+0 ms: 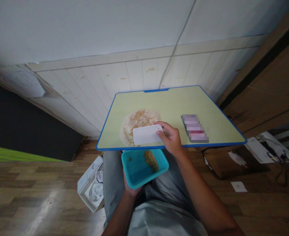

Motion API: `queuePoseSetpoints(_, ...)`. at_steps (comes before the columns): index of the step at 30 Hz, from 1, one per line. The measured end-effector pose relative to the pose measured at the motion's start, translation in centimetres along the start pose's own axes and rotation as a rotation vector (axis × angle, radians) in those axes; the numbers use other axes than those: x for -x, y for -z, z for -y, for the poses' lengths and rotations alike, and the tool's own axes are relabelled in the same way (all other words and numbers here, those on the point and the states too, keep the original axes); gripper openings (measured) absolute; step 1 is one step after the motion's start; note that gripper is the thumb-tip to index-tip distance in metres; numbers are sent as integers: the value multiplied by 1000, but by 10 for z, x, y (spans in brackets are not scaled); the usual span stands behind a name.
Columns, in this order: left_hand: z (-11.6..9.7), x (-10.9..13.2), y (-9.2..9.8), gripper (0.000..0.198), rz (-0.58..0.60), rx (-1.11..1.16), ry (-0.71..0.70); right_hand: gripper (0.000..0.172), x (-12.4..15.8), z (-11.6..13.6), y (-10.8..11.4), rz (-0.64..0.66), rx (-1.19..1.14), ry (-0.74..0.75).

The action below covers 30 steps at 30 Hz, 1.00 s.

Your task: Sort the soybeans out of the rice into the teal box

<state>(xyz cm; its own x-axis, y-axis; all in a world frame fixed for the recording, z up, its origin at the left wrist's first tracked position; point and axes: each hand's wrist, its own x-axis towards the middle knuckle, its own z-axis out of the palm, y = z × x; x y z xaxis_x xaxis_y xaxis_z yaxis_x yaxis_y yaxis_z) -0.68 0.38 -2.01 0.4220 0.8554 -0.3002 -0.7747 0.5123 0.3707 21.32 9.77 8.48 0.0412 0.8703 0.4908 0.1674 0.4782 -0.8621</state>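
Head view: a flat white rectangular plastic scraper (146,134) is gripped by the right hand (170,139), thumb and fingers closed on its right end, and is held against the near side of a mound of white grains mixed with tan ones (138,119). A teal rectangular plastic tub (136,170) is cupped from underneath by the left hand (131,190), just below the near edge of the worktop and over the lap. A small heap of olive-brown beans (151,160) is seen in the tub's right half, with a few loose ones at its left. The mound lies on a pale wood-grain worktop with a blue rim (174,101). A blurred phone-shaped slab (195,128) lies to the right of the hand. A white box (90,185) is seen on the wooden floor at the left.
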Motion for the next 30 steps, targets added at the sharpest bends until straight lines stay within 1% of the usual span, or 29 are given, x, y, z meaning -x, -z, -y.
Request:
queuePoseSetpoints(1, 2, -1, 8, 72, -28, 20, -10, 34, 0, 0, 0, 1, -5, -1)
queuePoseSetpoints(3, 6, -4, 21, 70, -67, 50, -10, 34, 1, -1, 0, 6, -18, -3)
queuePoseSetpoints(7, 9, -6, 31, 69, -91, 76, 4, 35, 1, -1, 0, 8, -50, -4)
queuePoseSetpoints(14, 7, -6, 33, 70, -67, 91, 20, 37, -1, -4, -1, -35, -23, -11)
queuePoseSetpoints(20, 2, -6, 34, 72, -40, 87, 66, 34, -2, -4, -1, 66, 48, 5)
queuePoseSetpoints(25, 0, -4, 30, 71, -24, 74, 67, 32, -2, -3, -1, 99, 13, 9)
queuePoseSetpoints(30, -1, -4, 33, 66, -30, 57, 48, 32, -2, -2, 0, 122, -7, 5)
